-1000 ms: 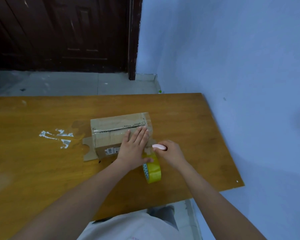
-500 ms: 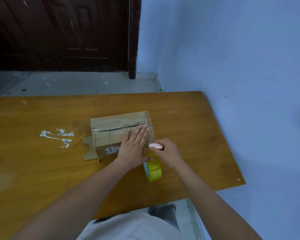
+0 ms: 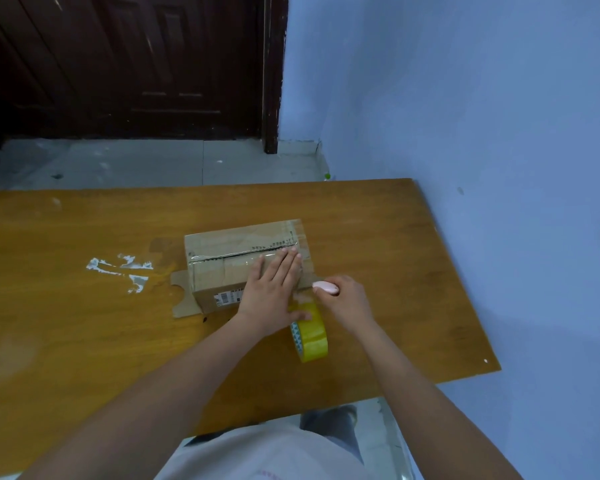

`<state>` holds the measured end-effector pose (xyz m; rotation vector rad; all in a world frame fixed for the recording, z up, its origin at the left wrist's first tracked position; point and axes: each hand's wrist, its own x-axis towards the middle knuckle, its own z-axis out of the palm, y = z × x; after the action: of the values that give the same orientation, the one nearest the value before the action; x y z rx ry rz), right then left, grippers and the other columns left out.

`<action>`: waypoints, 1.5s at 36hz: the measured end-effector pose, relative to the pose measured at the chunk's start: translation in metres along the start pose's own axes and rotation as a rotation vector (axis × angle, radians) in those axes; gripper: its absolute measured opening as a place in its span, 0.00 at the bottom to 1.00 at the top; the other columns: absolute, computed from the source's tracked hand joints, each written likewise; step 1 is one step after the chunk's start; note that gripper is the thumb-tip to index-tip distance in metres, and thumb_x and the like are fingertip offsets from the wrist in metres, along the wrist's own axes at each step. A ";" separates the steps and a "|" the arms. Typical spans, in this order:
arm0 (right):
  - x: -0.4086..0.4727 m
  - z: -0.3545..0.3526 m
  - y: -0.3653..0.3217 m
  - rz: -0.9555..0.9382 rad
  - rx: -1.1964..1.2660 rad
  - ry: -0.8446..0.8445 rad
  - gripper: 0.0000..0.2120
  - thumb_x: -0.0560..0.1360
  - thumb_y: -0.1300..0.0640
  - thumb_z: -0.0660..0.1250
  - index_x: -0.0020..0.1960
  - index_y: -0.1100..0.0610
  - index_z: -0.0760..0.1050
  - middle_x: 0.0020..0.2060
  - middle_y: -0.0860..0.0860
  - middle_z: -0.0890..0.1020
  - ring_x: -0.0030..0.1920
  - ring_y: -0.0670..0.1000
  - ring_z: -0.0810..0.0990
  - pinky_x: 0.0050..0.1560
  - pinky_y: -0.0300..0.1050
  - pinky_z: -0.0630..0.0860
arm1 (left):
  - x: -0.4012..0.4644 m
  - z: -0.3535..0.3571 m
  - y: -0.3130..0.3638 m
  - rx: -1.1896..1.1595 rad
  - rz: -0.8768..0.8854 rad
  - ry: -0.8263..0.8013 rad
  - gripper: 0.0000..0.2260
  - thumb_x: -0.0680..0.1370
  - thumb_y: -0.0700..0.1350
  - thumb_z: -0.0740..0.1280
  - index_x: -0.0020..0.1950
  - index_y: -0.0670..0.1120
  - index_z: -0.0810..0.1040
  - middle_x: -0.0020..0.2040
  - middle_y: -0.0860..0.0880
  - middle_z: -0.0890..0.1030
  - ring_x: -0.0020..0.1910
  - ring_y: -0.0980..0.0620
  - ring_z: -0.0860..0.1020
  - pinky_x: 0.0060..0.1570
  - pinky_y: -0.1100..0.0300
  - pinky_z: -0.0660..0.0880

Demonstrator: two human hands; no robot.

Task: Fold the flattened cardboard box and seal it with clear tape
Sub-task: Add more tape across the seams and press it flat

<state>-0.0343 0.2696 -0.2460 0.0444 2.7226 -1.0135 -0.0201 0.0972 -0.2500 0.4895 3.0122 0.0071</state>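
A folded cardboard box (image 3: 229, 251) lies on the wooden table (image 3: 84, 323), with clear tape along its top seam. My left hand (image 3: 274, 289) presses flat on the box's right part, fingers straight, thumb touching the yellow tape roll (image 3: 310, 336) that stands on edge just in front of the box. My right hand (image 3: 345, 299) grips a small pink cutter (image 3: 326, 287) at the box's right near corner, by the tape strip running from the roll to the box.
A cardboard flap (image 3: 182, 296) sticks out at the box's left end. White residue patches (image 3: 122, 271) mark the table to the left. A blue wall (image 3: 499, 168) runs along the table's right edge, and a dark door (image 3: 136, 64) stands beyond.
My right hand with the pink cutter has moved slightly left, closer to the box's corner. My left hand, the box and the roll have stayed in place.
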 end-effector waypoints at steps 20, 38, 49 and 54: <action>-0.004 0.022 0.080 0.338 -0.292 0.085 0.24 0.77 0.50 0.62 0.69 0.58 0.63 0.69 0.56 0.62 0.69 0.59 0.59 0.62 0.56 0.66 | 0.003 0.001 0.002 0.031 -0.005 -0.023 0.48 0.70 0.76 0.48 0.74 0.45 0.33 0.77 0.49 0.38 0.76 0.50 0.35 0.72 0.46 0.36; -0.014 0.053 0.005 0.322 0.748 -0.033 0.07 0.76 0.64 0.65 0.53 0.64 0.77 0.43 0.53 0.79 0.44 0.48 0.76 0.41 0.32 0.72 | 0.004 0.006 -0.002 0.043 0.004 -0.013 0.46 0.68 0.75 0.47 0.75 0.43 0.51 0.76 0.46 0.57 0.75 0.49 0.50 0.70 0.46 0.42; -0.020 0.057 0.001 0.291 0.708 0.036 0.06 0.77 0.60 0.66 0.41 0.56 0.75 0.36 0.48 0.77 0.39 0.45 0.74 0.39 0.35 0.69 | 0.014 -0.009 -0.008 -0.108 -0.005 0.078 0.38 0.73 0.67 0.38 0.73 0.48 0.65 0.74 0.51 0.65 0.73 0.53 0.63 0.64 0.49 0.64; -0.025 0.056 -0.001 0.286 0.710 0.073 0.13 0.78 0.61 0.64 0.35 0.52 0.70 0.31 0.45 0.72 0.33 0.42 0.69 0.34 0.31 0.66 | 0.030 -0.007 -0.011 -0.137 0.038 0.298 0.13 0.68 0.53 0.76 0.48 0.47 0.83 0.50 0.52 0.83 0.47 0.50 0.82 0.39 0.54 0.73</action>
<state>0.0021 0.2335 -0.2808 0.5755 2.1769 -1.8314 -0.0527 0.0960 -0.2461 0.5784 3.2585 0.3139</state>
